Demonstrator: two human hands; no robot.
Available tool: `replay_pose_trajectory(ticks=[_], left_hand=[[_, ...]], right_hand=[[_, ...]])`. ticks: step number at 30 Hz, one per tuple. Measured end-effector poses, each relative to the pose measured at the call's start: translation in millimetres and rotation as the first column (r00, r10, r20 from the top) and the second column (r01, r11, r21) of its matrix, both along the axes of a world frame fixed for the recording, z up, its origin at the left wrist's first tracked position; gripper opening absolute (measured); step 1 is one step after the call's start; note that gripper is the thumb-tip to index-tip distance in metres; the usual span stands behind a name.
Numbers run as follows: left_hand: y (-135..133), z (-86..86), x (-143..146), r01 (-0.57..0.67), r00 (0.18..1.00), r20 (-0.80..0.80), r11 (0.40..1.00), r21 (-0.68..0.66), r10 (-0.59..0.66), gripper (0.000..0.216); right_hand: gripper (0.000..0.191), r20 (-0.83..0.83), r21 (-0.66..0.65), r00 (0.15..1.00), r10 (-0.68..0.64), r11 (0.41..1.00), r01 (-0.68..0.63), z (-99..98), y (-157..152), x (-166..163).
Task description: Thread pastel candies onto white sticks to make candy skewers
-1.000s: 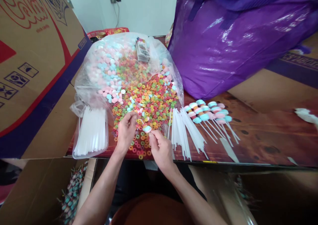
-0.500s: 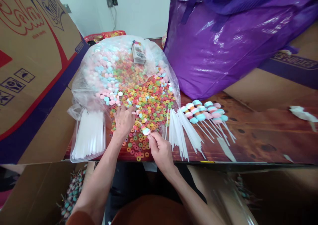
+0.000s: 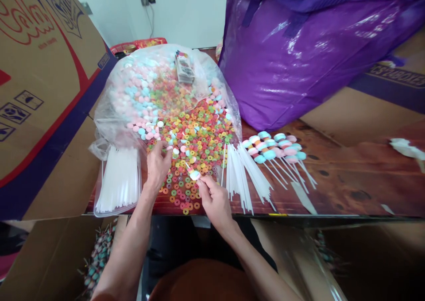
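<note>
My right hand [image 3: 215, 202] pinches a candy skewer [image 3: 194, 174] by its lower end. On the skewer sit a pale blue-and-white marshmallow and some coloured rings, with the white stick tip poking out towards the upper left. Curled at the left side of the loose gummy rings [image 3: 199, 135], my left hand [image 3: 158, 163] has a small pinkish marshmallow [image 3: 169, 148] at its fingertips. Another pale marshmallow [image 3: 175, 151] lies just right of those fingers. Red, orange, yellow and green rings spread between and beyond both hands.
A clear bag [image 3: 113, 97] of pastel marshmallows lies behind the rings, with a stack of cards [image 3: 184, 67] on it. White sticks fill a tray [image 3: 119, 181] at left; loose sticks [image 3: 237, 177] and finished skewers [image 3: 275, 148] lie right. A carton [image 3: 43, 93] and purple bag [image 3: 299, 57] flank them.
My left hand has drawn back to the left, and its fingers have curled together around a small marshmallow. My right hand holds the skewer in nearly the same place.
</note>
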State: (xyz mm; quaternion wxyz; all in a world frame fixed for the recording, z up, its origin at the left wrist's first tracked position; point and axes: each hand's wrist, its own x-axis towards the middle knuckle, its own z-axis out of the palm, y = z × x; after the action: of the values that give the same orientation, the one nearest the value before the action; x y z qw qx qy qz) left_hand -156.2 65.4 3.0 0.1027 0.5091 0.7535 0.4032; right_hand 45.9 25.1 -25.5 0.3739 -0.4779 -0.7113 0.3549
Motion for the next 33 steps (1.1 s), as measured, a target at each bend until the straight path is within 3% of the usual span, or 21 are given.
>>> replay_pose_trajectory(ticks=[8, 11, 15, 23, 26, 29, 33], left_hand=[[6.7, 6.9, -1.9, 0.094, 0.973, -0.21, 0.995, -0.025, -0.097, 0.014], [14.7, 13.6, 6.5, 0.126, 0.9, -0.394, 0.978, -0.169, -0.184, 0.021], [16.2, 22.3, 17.0, 0.039, 0.795, -0.546, 0.921, -0.388, -0.264, 0.03], [31.2, 35.3, 27.8, -0.073, 0.747, -0.58, 0.826, -0.559, -0.326, 0.034], [39.1, 39.2, 27.7, -0.062, 0.728, -0.577, 0.802, -0.594, -0.37, 0.033], [36.5, 41.2, 20.9, -0.033, 0.746, -0.565, 0.827, -0.561, -0.353, 0.034], [13.2, 36.1, 10.8, 0.027, 0.864, -0.453, 0.917, -0.398, -0.223, 0.029]], right_hand=[[0.026, -0.005, 0.006, 1.0, -0.004, 1.0, 0.004, -2.0, -1.1, -1.1], [0.026, 0.001, 0.02, 1.0, -0.002, 1.0, 0.002, -0.9, -1.3, -1.1], [0.027, 0.005, 0.039, 1.0, 0.0, 0.999, 0.0, 0.1, -1.0, -1.4], [0.027, 0.015, 0.068, 1.0, -0.016, 0.998, 0.015, -0.5, -1.8, -2.7], [0.028, 0.014, 0.066, 1.0, -0.008, 0.998, 0.007, 0.9, -2.0, -2.8], [0.028, 0.003, 0.058, 1.0, -0.021, 0.998, 0.021, 1.3, -1.8, -2.7], [0.026, -0.047, 0.0, 0.998, -0.036, 0.999, 0.036, 0.2, -1.4, -1.8]])
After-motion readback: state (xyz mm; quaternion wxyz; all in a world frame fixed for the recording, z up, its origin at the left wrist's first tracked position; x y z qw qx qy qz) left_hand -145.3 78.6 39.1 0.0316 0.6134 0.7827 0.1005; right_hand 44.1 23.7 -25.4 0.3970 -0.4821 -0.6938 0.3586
